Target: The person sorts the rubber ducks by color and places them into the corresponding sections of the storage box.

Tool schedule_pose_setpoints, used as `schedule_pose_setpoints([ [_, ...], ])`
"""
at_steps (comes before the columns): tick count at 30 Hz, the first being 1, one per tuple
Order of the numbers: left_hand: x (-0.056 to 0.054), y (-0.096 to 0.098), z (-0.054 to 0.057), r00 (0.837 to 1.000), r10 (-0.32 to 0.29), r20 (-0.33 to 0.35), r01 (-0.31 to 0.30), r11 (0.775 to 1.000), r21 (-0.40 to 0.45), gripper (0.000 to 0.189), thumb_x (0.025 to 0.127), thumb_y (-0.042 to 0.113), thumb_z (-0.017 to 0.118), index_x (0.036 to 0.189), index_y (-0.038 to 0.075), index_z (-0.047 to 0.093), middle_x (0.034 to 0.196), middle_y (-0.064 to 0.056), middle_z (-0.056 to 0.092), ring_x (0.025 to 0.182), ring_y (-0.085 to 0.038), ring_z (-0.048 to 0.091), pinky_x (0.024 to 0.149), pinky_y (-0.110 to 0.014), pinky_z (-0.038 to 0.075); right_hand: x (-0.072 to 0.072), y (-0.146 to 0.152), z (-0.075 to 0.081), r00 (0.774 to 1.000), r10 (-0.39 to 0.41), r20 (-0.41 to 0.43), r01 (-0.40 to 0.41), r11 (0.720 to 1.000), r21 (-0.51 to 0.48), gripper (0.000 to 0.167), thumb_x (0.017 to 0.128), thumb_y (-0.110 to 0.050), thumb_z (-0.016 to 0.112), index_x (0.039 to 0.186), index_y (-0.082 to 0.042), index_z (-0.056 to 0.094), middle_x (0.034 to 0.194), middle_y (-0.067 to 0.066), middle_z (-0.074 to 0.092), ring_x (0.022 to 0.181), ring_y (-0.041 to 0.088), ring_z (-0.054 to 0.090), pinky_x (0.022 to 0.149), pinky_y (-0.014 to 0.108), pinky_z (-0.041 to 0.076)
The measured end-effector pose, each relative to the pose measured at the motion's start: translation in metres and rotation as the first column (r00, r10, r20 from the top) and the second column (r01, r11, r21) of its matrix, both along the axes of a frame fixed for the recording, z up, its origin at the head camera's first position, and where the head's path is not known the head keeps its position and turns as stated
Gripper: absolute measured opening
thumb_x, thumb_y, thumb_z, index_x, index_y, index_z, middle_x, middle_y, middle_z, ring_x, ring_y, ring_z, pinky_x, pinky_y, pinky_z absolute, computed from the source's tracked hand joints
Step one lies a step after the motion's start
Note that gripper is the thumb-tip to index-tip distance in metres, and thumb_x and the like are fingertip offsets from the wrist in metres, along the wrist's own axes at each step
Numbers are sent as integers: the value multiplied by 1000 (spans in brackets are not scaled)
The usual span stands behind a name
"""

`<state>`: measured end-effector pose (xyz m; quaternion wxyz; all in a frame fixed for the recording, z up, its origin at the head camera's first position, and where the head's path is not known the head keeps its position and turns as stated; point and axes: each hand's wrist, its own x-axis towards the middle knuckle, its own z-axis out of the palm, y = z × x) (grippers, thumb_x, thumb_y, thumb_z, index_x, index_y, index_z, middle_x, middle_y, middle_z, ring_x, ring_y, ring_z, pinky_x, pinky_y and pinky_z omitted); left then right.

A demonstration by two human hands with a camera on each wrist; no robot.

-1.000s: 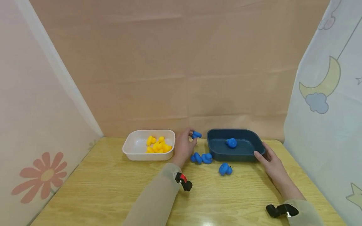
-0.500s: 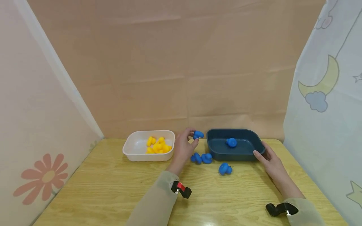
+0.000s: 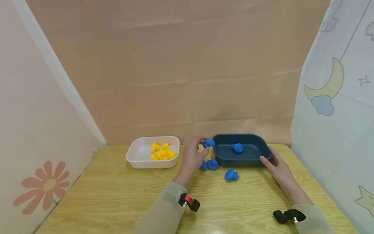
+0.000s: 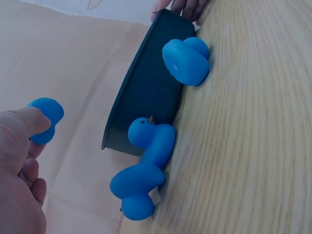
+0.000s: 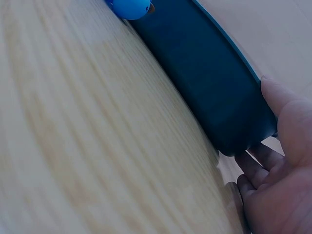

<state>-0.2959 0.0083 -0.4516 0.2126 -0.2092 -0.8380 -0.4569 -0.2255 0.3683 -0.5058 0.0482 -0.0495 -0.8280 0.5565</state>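
Observation:
Between thumb and fingers my left hand (image 3: 193, 156) pinches a blue rubber duck (image 3: 209, 143), held up beside the left end of a dark blue-green tray (image 3: 239, 162). The left wrist view also shows this pinched duck (image 4: 48, 108) clear of the table. My right hand (image 3: 281, 169) holds the tray's right end, its thumb at the rim and its fingers against the outside. One blue duck (image 3: 238, 148) lies inside the tray. In front of it on the table are several more: a duck (image 4: 135, 187) touching another duck (image 4: 160, 146), and a tipped-over duck (image 3: 230, 175) nearer me.
To the left stands a white tray (image 3: 132, 159) containing several yellow ducks (image 3: 163, 153). Both trays rest near the back of the wooden table (image 3: 122, 195), close to a brown paper backdrop (image 3: 152, 81). Patterned cloths hang on both sides.
With the blue duck in its pinch, my left hand has shifted right, up to the dark tray's left rim. My right hand has stayed at the tray's right end.

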Motion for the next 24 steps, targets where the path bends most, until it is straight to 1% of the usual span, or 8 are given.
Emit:
schedule_pose_setpoints([
  [4, 5, 6, 1, 1000, -5, -6, 5, 1000, -8, 36, 97, 12, 86, 132, 15, 76, 115, -2, 80, 95, -27, 63, 83, -32, 50, 1, -1, 0, 1000, -6, -5, 6, 1000, 10, 100, 111, -56, 62, 178, -25, -6, 182, 20, -5, 164, 54, 7, 128, 72, 16],
  [6, 6, 9, 2, 1000, -4, -22, 3, 1000, -15, 36, 96, 11, 87, 131, 15, 77, 114, -2, 81, 93, -27, 63, 82, -31, 50, 1, -2, 1, 1000, -2, -9, 2, 1000, 8, 100, 111, -55, 62, 178, -24, -6, 182, 21, -6, 164, 54, 6, 128, 72, 15],
  [9, 6, 14, 1, 999, -5, -46, 4, 1000, -31, 36, 95, 10, 88, 129, 14, 77, 112, -1, 81, 91, -26, 63, 80, -30, 49, 0, -4, 0, 1000, -4, -10, 4, 1000, 17, 98, 112, -53, 62, 178, -24, -5, 181, 23, -5, 164, 55, 8, 128, 72, 16],
  [14, 4, 24, -1, 999, -13, -48, 10, 998, -61, 37, 96, 12, 88, 131, 13, 76, 114, -1, 80, 94, -23, 66, 82, -28, 51, -2, -5, -2, 1000, -15, -4, 15, 999, 47, 98, 112, -54, 61, 178, -24, -4, 181, 25, -1, 163, 56, 12, 127, 72, 19],
  [16, 4, 28, -1, 999, -17, -30, 15, 998, -68, 37, 97, 13, 87, 132, 13, 76, 116, -1, 81, 98, -25, 68, 85, -32, 54, -4, -6, -1, 1000, -17, -9, 18, 998, 65, 99, 111, -56, 61, 178, -24, -4, 181, 26, 1, 163, 56, 14, 127, 72, 20],
  [18, 4, 33, 0, 1000, -18, -9, 17, 996, -90, 39, 99, 16, 86, 136, 14, 74, 120, -2, 81, 100, -25, 68, 91, -37, 53, -6, -7, 0, 1000, -16, -18, 17, 997, 72, 98, 111, -55, 61, 178, -23, -3, 181, 27, 2, 163, 56, 15, 127, 72, 21],
  [22, 3, 41, -1, 998, -29, 59, 38, 988, -147, 48, 102, 23, 84, 148, 18, 68, 132, -2, 77, 114, -27, 65, 103, -46, 50, -8, -7, 1, 999, -24, -30, 26, 997, 68, 99, 111, -56, 62, 178, -22, -3, 181, 26, 4, 163, 55, 16, 127, 71, 21],
  [24, 4, 41, -1, 998, -24, 66, 35, 987, -159, 51, 102, 24, 84, 150, 19, 67, 136, -2, 75, 120, -27, 62, 106, -48, 50, -8, -8, 2, 999, -23, -32, 24, 998, 61, 99, 111, -56, 62, 178, -23, -3, 181, 26, 3, 163, 55, 15, 128, 71, 21],
])
